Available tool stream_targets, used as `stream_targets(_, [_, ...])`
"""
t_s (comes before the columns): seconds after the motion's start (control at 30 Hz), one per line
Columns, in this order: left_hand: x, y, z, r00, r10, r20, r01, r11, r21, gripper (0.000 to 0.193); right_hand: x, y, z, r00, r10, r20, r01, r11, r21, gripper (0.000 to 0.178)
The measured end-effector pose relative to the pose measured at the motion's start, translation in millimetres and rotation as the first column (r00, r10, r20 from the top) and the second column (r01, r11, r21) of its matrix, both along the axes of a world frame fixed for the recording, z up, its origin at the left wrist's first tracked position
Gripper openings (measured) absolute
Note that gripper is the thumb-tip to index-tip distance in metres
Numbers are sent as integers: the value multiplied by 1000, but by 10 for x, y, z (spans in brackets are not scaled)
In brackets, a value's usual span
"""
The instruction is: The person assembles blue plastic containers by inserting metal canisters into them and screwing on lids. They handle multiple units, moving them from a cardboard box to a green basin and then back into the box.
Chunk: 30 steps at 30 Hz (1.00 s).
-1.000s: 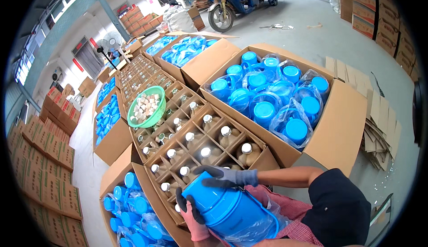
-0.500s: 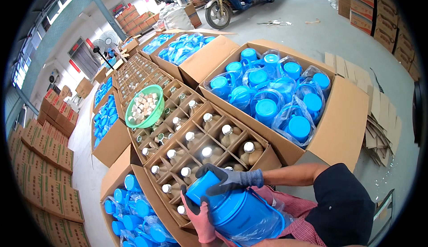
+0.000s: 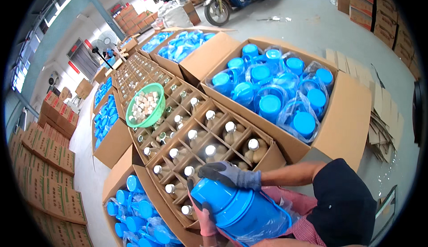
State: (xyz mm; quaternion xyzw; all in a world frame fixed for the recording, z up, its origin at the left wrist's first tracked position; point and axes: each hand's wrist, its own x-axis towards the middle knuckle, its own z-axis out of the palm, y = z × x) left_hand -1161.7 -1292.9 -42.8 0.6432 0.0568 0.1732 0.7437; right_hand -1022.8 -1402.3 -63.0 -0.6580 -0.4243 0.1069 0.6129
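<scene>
A blue plastic thermos jug [image 3: 240,209] with a cup-shaped lid lies tilted across my lap, its lid end over the carton of bottles. Clear plastic film is bunched around its lower part. My right hand [image 3: 229,175], in a grey-blue glove, curls over the upper side of the lid. From the left side my left hand [image 3: 205,218], in a pink glove with dark fingertips, grips the lid end. Just beyond them stands a divided carton [image 3: 267,162] with glass flask liners, each capped in white [image 3: 210,150] and set in its own compartment.
A green basin [image 3: 161,109] of small pale blocks rests on a divided carton. Open cartons of bagged blue jugs stand at the right [image 3: 339,113] and lower left [image 3: 118,175]. Flat cardboard [image 3: 381,113] lies on the floor, and stacked cartons [image 3: 49,175] line the left.
My right hand has shifted its fingers around the lid, now lying over its upper edge. The jug stays between both hands, and the view has shifted slightly.
</scene>
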Motion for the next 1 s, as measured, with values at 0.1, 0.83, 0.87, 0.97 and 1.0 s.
stream_targets(0.1, [-43,64,-66,1000,24,-8,-24,997,-79,87,-25,53,183,929,35,-369,-37,999,-1,39])
stream_targets(0.83, [-173,192,205,963,58,262,-244,597,765,92,-65,686,-450,-140,677,-722,-347,650,676,26])
stream_targets(0.87, [-214,111,141,947,240,214,-322,692,646,92,-152,664,-326,-190,655,-731,-376,640,670,26])
stream_targets(0.97, [7,55,6,929,349,127,-364,790,494,95,381,660,-127,19,541,-841,-257,815,519,26])
stream_targets(1.0, [56,88,-59,929,292,229,-352,887,299,93,748,756,-276,275,473,-837,-76,879,471,28])
